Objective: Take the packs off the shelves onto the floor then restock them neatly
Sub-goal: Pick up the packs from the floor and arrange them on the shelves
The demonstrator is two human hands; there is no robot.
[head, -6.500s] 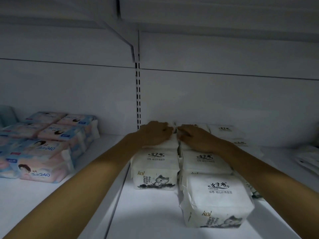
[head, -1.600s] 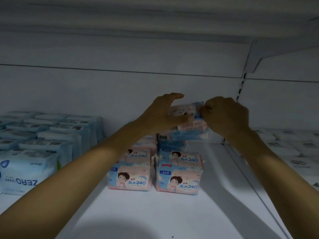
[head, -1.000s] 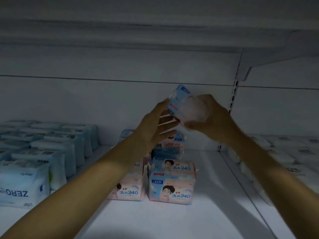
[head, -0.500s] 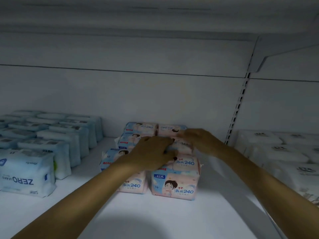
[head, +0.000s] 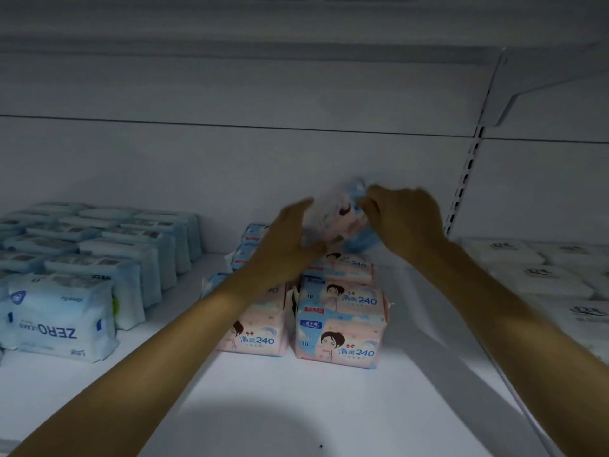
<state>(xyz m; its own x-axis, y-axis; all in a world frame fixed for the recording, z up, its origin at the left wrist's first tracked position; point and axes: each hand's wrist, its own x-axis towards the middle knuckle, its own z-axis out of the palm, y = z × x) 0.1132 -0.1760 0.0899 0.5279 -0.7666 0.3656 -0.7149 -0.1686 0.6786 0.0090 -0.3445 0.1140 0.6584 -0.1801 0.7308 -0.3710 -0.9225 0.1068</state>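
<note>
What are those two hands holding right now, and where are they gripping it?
A pink-and-blue pack, lifted above the stacked packs. The left hand holds its left end, the right hand its right end. Motion blur hides finger detail.

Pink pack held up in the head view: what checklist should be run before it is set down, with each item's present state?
1. Two-handed hold: left hand against one side of the pink pack, right hand curled over the other: ok.
2. Pack level: tilted and motion-blurred: not ok.
3. Pack clear of the pink stack below: cannot tell.
4. Landing spot visible: hidden behind the hands: cannot tell.
5. Front packs of the stack upright, side by side: ok.
6. Neighbouring blue ZERO packs and white packs apart from the stack: ok.
</note>
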